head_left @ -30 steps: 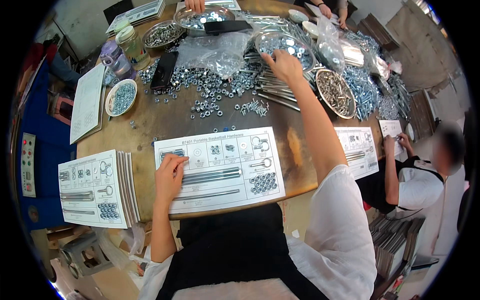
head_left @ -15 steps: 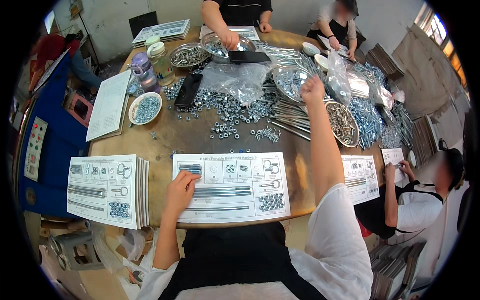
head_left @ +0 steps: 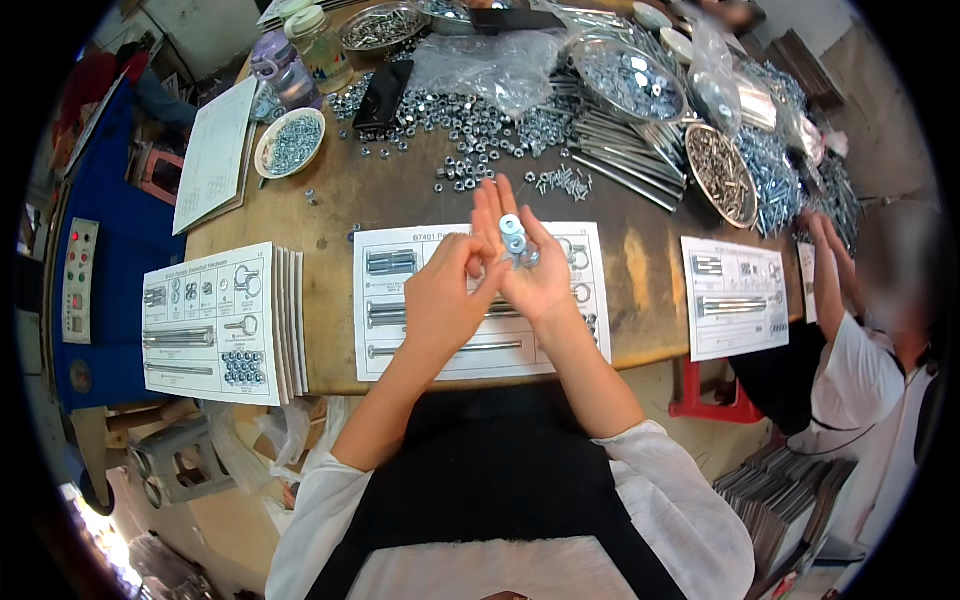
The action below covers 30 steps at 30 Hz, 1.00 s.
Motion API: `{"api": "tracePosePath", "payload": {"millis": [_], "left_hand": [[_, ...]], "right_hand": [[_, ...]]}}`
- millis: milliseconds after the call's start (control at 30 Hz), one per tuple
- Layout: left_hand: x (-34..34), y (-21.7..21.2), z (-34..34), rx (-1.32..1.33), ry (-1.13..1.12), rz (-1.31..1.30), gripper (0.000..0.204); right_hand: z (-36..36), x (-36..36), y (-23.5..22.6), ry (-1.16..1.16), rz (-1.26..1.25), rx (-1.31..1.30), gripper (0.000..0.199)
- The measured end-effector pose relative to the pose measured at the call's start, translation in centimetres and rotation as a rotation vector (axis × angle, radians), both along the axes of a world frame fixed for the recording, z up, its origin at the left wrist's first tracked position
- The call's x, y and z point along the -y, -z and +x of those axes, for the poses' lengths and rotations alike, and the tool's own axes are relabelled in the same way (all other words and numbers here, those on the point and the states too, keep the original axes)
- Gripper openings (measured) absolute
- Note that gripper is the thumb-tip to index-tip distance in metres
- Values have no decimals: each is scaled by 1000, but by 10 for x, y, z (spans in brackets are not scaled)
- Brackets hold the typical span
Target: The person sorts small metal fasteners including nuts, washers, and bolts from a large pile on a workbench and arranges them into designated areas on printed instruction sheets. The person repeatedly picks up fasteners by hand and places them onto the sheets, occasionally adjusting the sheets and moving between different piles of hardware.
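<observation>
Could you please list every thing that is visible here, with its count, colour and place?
washers: a few, silver, on the right palm
sheet: one, white, printed, under the hands
sheet stack: one, white, table's left edge
loose nuts: many, silver, table middle
long bolts: many, silver, right of the nuts
bowl: one, white, holding screws, upper left
phone: one, black, by the nuts
plastic bag: one, clear, far side
bottles: two, upper left
table: one, brown wood
co-worker: one, white shirt, right edge
left hand: fingers at the right palm
right hand: open, palm up
</observation>
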<state>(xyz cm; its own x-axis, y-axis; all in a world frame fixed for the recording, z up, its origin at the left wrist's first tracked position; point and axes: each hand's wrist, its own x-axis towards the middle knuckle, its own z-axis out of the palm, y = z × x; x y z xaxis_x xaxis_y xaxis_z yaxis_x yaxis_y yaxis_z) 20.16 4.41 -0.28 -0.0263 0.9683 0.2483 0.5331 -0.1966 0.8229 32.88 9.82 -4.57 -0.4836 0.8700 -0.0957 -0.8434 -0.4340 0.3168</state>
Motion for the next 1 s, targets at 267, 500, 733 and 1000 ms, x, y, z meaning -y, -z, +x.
{"api": "tracePosePath", "payload": {"millis": [267, 500, 733, 1000], "left_hand": [[12, 12, -14, -72, 174, -231, 29], [0, 3, -10, -314, 126, -5, 32], [-13, 24, 2, -381, 25, -225, 28], [4, 17, 12, -295, 180, -53, 28]], "right_hand": [[-11, 30, 16, -21, 109, 251, 49], [-17, 33, 2, -24, 185, 327, 53], [-21, 35, 24, 73, -15, 479, 49], [-8, 32, 18, 152, -113, 437, 42]]}}
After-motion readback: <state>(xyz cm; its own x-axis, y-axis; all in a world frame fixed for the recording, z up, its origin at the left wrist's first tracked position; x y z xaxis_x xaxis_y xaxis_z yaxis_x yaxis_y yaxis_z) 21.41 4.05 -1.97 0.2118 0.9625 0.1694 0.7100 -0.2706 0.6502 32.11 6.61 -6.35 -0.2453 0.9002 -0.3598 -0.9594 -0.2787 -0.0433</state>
